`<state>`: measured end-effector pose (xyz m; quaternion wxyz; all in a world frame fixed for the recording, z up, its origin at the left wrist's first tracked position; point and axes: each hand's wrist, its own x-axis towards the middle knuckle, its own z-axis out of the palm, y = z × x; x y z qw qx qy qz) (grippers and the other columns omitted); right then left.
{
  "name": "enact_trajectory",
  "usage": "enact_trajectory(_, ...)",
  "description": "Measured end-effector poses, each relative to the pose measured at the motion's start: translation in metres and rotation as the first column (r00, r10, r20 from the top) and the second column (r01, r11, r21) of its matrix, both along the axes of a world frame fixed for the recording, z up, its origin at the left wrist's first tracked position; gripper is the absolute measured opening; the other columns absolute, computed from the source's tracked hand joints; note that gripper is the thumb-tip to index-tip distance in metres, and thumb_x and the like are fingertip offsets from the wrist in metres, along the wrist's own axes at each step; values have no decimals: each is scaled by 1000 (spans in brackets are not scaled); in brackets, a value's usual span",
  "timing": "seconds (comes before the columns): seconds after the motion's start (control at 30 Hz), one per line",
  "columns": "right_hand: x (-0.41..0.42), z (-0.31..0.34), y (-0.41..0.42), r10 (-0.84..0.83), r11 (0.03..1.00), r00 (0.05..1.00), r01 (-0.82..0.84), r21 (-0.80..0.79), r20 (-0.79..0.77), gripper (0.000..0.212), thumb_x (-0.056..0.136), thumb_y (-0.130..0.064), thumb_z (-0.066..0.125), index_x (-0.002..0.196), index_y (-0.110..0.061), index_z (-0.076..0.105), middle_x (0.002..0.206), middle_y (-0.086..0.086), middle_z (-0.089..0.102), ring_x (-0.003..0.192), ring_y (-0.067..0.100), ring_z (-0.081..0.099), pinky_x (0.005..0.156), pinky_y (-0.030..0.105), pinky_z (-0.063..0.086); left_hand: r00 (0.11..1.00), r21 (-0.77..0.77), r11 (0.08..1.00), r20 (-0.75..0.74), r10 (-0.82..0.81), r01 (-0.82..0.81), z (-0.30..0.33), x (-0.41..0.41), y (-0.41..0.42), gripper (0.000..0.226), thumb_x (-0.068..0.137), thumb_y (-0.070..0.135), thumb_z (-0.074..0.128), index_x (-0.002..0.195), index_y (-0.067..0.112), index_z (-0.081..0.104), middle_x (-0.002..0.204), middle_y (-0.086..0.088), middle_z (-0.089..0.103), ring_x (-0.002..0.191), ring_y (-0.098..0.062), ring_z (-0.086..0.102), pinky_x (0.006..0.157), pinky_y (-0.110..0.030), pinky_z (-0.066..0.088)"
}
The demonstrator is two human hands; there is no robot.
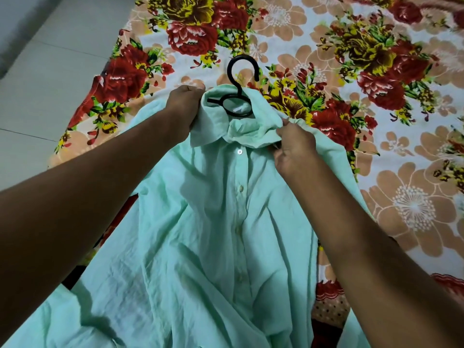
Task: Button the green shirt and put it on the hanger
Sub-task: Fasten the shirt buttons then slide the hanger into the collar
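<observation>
- Green shirt [226, 234] lies front-up on the bed, its placket closed down the middle as far as I can follow it, and both hands are working at the collar end.
- Left hand [182, 110] has its grip closed on the left side of the collar [241, 133], fingers tucked under the cloth near the shoulder.
- Right hand [295, 149] pinches the fabric together at the right collar point, thumb and fingers clamped on a small fold.
- Between the two hands the black hanger [239, 92] sits inside the neck opening: its ring shows through the collar gap and its hook pokes out beyond the top edge. Its arms are hidden under the cloth, so I cannot tell if they reach properly into the shoulders.
- From where I stand the cloth looks thin, light and very limp; it creases wherever it is touched and will not hold any shape by itself.
- Best hold, I reckon, is at the shoulder seams or the collar stand, where the layers are doubled, easing each shoulder over a hanger arm.
- Lifting should be by the hook, since pulling the loose front would only drag it askew.
- Floral bedsheet [376, 71] lies beneath everything, with pale floor [37, 84] off to the left.
</observation>
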<state>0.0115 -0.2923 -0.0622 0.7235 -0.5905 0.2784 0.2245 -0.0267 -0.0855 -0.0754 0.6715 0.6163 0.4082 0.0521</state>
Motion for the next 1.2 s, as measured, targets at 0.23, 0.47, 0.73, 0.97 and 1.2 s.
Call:
enact_trajectory(0.23,-1,6,-9,-21,977,999,29,210,-39,28,110,-17,43,123,-3,63,120,17,70,109,30,68,109,53,48,1000,13,1000,13,5,-5,-8,-6,0,27,98,30,67,73,19,67,72,-2,69,66,-21,65,70,-31,54)
enact_trajectory(0.47,-7,25,-27,556,806,816,-484,-341,155,31,98,-45,64,88,-16,73,89,1,79,88,20,75,85,44,62,1000,13,1000,10,25,-25,-4,-7,-5,20,98,26,65,82,16,69,88,-11,72,77,-25,67,80,-43,61)
enact_trajectory(0.73,31,35,-13,934,327,210,-184,-927,288,52,91,-49,70,129,-14,66,107,1,62,94,16,56,85,29,46,999,18,999,-10,35,-34,0,-9,-5,18,98,30,66,93,15,73,104,-14,76,92,-32,74,87,-49,62)
enact_trajectory(0.97,49,52,21,941,276,299,-409,-870,158,20,89,-16,64,84,1,73,73,11,62,65,16,52,61,23,39,999,26,999,-9,33,-32,2,-9,-7,18,99,29,64,90,16,71,100,-12,75,94,-33,73,90,-47,61)
enact_trajectory(1.2,66,47,23,735,677,675,-722,-147,69,22,98,-10,46,85,-3,62,84,14,69,76,31,67,82,46,60,1000,35,999,-1,20,-20,1,-7,-4,21,100,29,64,84,16,68,89,-9,71,75,-25,67,83,-41,60)
